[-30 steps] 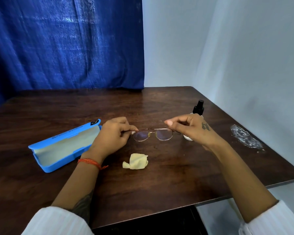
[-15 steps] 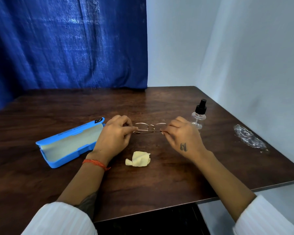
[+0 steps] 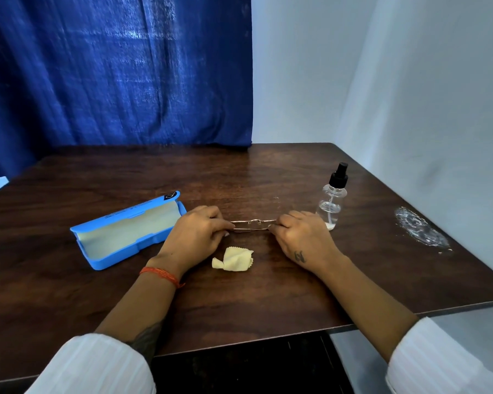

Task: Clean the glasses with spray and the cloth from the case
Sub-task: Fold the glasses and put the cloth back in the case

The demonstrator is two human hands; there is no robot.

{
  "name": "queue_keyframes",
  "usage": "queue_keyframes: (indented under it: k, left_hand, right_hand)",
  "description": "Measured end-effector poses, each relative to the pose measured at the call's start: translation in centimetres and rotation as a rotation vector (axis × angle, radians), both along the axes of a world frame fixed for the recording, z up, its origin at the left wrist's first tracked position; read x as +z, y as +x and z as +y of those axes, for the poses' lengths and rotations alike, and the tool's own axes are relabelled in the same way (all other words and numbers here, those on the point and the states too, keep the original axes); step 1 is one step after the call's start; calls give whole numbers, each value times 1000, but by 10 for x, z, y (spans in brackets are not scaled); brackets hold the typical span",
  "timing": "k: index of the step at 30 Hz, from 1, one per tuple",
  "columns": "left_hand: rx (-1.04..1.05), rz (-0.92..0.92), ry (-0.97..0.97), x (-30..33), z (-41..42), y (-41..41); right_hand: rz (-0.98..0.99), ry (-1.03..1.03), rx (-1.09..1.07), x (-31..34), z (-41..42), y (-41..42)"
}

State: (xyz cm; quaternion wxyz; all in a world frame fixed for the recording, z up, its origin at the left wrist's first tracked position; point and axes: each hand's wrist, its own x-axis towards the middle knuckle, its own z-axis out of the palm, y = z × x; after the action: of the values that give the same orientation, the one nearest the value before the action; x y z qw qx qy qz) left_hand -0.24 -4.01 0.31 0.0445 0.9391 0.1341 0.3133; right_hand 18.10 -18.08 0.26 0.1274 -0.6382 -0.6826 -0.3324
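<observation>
Thin metal-framed glasses (image 3: 253, 224) lie flat and low over the dark wooden table (image 3: 268, 302), held at both ends. My left hand (image 3: 195, 237) pinches their left end and my right hand (image 3: 302, 237) pinches their right end. A crumpled pale yellow cloth (image 3: 234, 260) lies on the table just in front of the glasses, between my wrists. The open blue case (image 3: 125, 231) with a pale lining sits to the left of my left hand. A clear spray bottle (image 3: 332, 200) with a black nozzle stands upright just behind and right of my right hand.
A whitish smear (image 3: 420, 231) marks the table near its right edge. A blue curtain (image 3: 117, 72) hangs behind the table and a pale wall closes off the right side. The table's front edge runs just ahead of my white sleeves.
The glasses have been turned from lenses facing me to flat and lowered toward the table. My right hand rolled palm-down and moved off the spray bottle, which now shows fully.
</observation>
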Motion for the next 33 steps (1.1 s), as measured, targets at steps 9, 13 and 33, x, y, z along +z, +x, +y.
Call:
queue_keyframes:
  k: [9, 13, 33]
  left_hand:
    - [18, -160, -300, 1, -16, -16]
    - [85, -158, -506, -2, -27, -23]
    - [-142, -373, -1166, 25, -62, -39]
  right_hand:
    - [563, 1, -23, 2, -15, -23]
    - [980, -35, -5, 11, -13, -44]
    - [1134, -257, 82, 73, 0, -71]
